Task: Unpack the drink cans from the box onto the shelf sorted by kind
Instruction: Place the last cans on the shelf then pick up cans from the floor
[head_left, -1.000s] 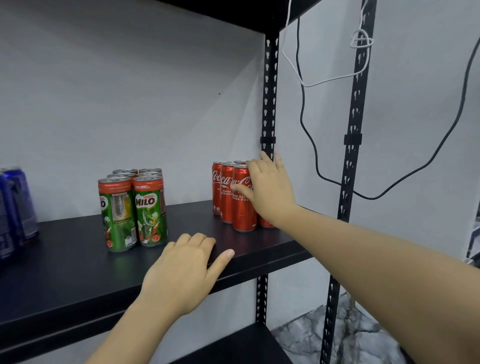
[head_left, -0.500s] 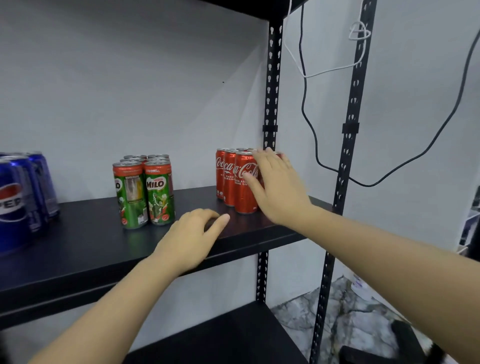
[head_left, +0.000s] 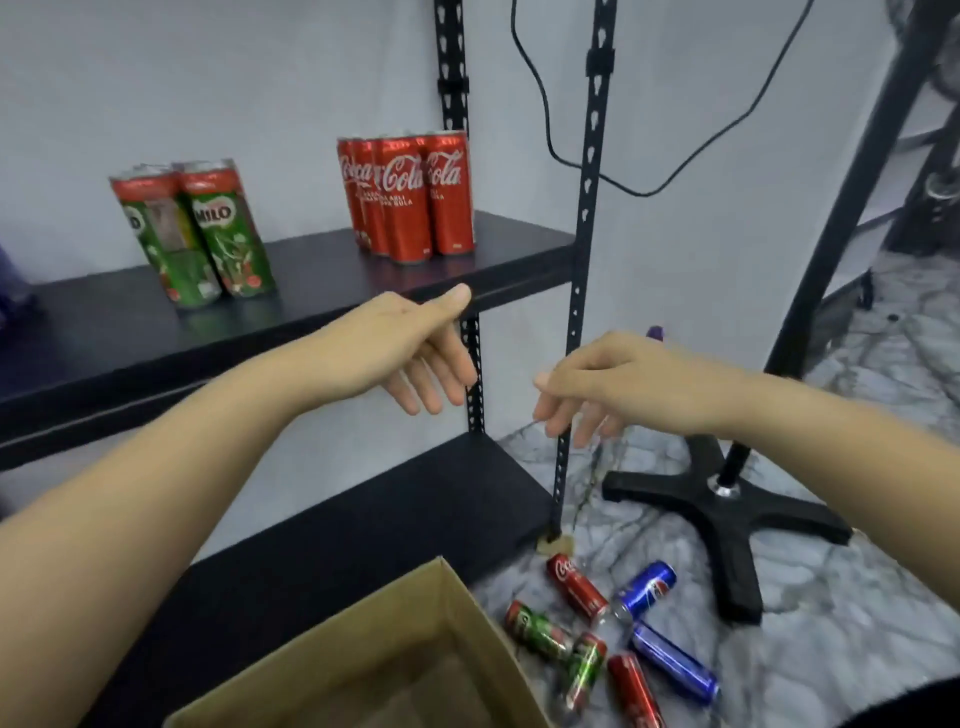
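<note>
Red Coca-Cola cans (head_left: 408, 195) stand grouped at the right end of the black shelf (head_left: 322, 280). To their left stands a cluster of green Milo cans (head_left: 195, 231). My left hand (head_left: 410, 351) hovers open below the shelf edge, fingers apart and holding nothing. My right hand (head_left: 613, 384) hangs open in front of the rack post, also holding nothing. The cardboard box (head_left: 384, 654) sits at the bottom. Several loose cans lie on the floor beside it: a red Coca-Cola can (head_left: 576, 587), a blue Pepsi can (head_left: 644, 590), a green Milo can (head_left: 537, 631).
A black cross-shaped stand base (head_left: 727, 512) rests on the marble floor to the right. The rack's front post (head_left: 582, 249) rises between my hands and the wall. A black cable (head_left: 550, 130) hangs on the wall. A lower shelf (head_left: 363, 525) sits behind the box.
Both hands have left the shelf and cans and dropped below the shelf edge. My view has tilted down, bringing the box and the loose cans on the floor into sight.
</note>
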